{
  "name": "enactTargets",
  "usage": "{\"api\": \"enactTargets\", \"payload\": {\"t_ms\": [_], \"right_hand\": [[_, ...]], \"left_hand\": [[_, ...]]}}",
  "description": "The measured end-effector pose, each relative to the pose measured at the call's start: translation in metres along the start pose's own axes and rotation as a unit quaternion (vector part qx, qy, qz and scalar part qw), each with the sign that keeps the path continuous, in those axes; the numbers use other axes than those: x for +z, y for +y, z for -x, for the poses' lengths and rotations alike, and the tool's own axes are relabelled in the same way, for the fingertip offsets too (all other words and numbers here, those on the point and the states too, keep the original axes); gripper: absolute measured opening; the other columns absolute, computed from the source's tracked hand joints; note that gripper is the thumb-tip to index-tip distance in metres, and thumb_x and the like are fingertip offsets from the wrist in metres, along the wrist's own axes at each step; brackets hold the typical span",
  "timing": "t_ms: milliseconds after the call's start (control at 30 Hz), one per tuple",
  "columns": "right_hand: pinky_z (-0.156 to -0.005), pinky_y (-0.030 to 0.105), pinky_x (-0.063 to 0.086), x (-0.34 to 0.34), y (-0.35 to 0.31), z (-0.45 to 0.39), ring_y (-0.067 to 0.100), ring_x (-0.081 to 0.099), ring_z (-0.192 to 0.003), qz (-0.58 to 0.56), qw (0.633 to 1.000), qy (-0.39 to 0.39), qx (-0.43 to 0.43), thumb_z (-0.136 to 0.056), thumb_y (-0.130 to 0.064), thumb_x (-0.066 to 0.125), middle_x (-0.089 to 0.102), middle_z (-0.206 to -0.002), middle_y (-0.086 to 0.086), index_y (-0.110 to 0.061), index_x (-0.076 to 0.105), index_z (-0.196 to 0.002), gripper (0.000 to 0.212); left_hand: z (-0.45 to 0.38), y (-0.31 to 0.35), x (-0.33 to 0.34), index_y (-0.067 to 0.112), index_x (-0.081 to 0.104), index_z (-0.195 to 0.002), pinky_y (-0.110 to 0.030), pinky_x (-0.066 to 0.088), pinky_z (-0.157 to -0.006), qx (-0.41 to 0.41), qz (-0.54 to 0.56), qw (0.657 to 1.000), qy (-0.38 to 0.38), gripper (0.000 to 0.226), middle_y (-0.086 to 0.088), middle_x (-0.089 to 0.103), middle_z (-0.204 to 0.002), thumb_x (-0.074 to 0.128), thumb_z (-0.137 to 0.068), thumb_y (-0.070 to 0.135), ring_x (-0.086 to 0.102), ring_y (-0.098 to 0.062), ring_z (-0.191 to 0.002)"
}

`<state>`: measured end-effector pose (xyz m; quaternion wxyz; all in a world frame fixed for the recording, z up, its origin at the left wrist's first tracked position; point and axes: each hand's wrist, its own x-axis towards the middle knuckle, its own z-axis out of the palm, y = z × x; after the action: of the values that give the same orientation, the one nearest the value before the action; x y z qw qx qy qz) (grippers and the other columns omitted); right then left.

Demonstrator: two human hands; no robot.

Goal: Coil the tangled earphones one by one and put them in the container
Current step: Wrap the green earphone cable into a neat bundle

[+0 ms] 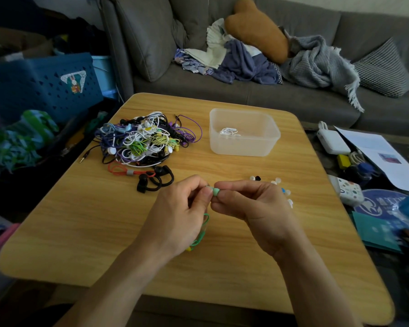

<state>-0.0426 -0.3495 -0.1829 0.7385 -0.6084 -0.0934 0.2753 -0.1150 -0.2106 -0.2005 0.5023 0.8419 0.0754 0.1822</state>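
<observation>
Wooden desk (222, 267): left hand (175, 220) and right hand (248, 206) both pinch green earphone (215, 191), apparently its eartip; cord dangles below.

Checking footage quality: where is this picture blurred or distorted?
Head view: dim, soft light; the blue perforated crate and left margin smear with blur; the wooden table edges bow from wide-angle distortion; the hands and tangled earphone pile stay fairly sharp.

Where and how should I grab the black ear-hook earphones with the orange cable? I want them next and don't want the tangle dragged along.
Probably pinch one curved hook of the black ear-hook earphones, coming from the near, open side of the wooden table. The hooks lie clear of the tangled pile; only their orange cable runs towards it.
</observation>
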Motion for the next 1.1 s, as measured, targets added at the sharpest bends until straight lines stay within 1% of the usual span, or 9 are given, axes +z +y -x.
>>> {"api": "enactTargets", "payload": {"t_ms": [200,333,500,600,700,800,967,1033,1100], "right_hand": [[-0.068,0.03,0.06,0.0,0.0,0.002,0.021,0.072,-0.069,0.073,0.997,0.017,-0.029,-0.08,0.004,0.073,0.074,-0.076,0.015,-0.007,0.077,-0.082,0.012],[-0.068,0.033,0.062,0.001,0.0,0.003,0.021,0.072,-0.069,0.026,1.0,-0.001,-0.017,-0.069,-0.004,0.076,0.074,-0.075,0.017,-0.005,0.077,-0.082,0.013],[-0.068,0.035,0.062,0.001,0.002,0.002,0.027,0.075,-0.075,-0.008,1.0,-0.016,0.002,-0.063,-0.006,0.074,0.074,-0.083,0.023,-0.004,0.077,-0.08,0.018],[-0.068,0.035,0.062,0.002,0.003,0.003,0.029,0.075,-0.074,-0.012,1.0,-0.011,0.002,-0.062,-0.005,0.075,0.073,-0.081,0.024,-0.002,0.076,-0.079,0.017],[-0.065,0.036,0.062,0.007,0.004,0.003,0.029,0.074,-0.069,-0.016,1.0,0.012,0.002,-0.071,0.006,0.074,0.073,-0.076,0.023,-0.001,0.074,-0.076,0.009],[-0.065,0.037,0.062,0.011,0.005,0.002,0.031,0.073,-0.066,-0.04,0.999,0.036,0.002,-0.075,0.011,0.071,0.072,-0.073,0.022,-0.001,0.072,-0.075,0.012],[-0.068,0.038,0.062,0.015,0.008,0.003,0.035,0.073,-0.072,-0.024,0.997,0.069,-0.036,-0.074,0.011,0.075,0.073,-0.076,0.022,0.001,0.071,-0.078,0.011],[-0.068,0.037,0.061,0.013,0.007,0.004,0.036,0.074,-0.074,-0.006,0.997,0.066,-0.046,-0.074,0.008,0.076,0.073,-0.079,0.022,0.0,0.072,-0.08,0.01],[-0.068,0.036,0.061,0.011,0.006,0.004,0.035,0.074,-0.073,0.017,0.997,0.055,-0.055,-0.074,0.005,0.077,0.074,-0.08,0.022,-0.001,0.073,-0.082,0.01]], "left_hand": [[0.001,-0.001,-0.002,0.021,0.062,-0.074,-0.025,0.041,-0.052,-0.003,-0.009,1.0,-0.004,0.025,-0.003,0.06,-0.062,0.054,-0.098,0.021,0.055,-0.014,-0.057],[0.0,-0.001,-0.004,0.022,0.061,-0.073,-0.017,0.039,-0.051,-0.004,-0.009,1.0,-0.007,0.026,-0.002,0.059,-0.061,0.053,-0.098,0.021,0.054,-0.013,-0.057],[0.001,-0.002,-0.003,0.021,0.061,-0.076,-0.036,0.043,-0.056,0.019,-0.028,0.999,-0.005,0.024,-0.002,0.059,-0.06,0.052,-0.098,0.021,0.056,-0.02,-0.058],[0.002,-0.002,-0.003,0.021,0.061,-0.077,-0.037,0.043,-0.055,0.026,-0.034,0.999,0.002,0.023,-0.001,0.059,-0.059,0.053,-0.098,0.02,0.056,-0.02,-0.057],[0.002,-0.003,-0.003,0.02,0.061,-0.077,-0.037,0.042,-0.054,0.039,-0.046,0.998,0.008,0.022,-0.001,0.058,-0.059,0.053,-0.098,0.019,0.055,-0.019,-0.056],[0.001,-0.003,-0.003,0.02,0.065,-0.08,-0.035,0.044,-0.055,0.043,-0.041,0.998,0.014,0.022,0.001,0.06,-0.061,0.053,-0.098,0.019,0.057,-0.019,-0.059],[0.0,-0.006,-0.003,0.019,0.069,-0.084,-0.044,0.049,-0.059,0.042,-0.052,0.998,0.007,0.032,0.001,0.066,-0.067,0.044,-0.097,0.034,0.063,-0.019,-0.064],[0.0,-0.003,-0.005,0.025,0.07,-0.083,-0.039,0.052,-0.059,0.033,-0.029,0.999,-0.014,0.035,0.004,0.067,-0.067,0.043,-0.1,0.038,0.064,-0.015,-0.063],[0.0,-0.001,-0.009,0.027,0.072,-0.079,-0.027,0.049,-0.055,0.022,-0.014,0.999,-0.025,0.032,0.005,0.065,-0.064,0.049,-0.099,0.038,0.062,-0.01,-0.06]]}}
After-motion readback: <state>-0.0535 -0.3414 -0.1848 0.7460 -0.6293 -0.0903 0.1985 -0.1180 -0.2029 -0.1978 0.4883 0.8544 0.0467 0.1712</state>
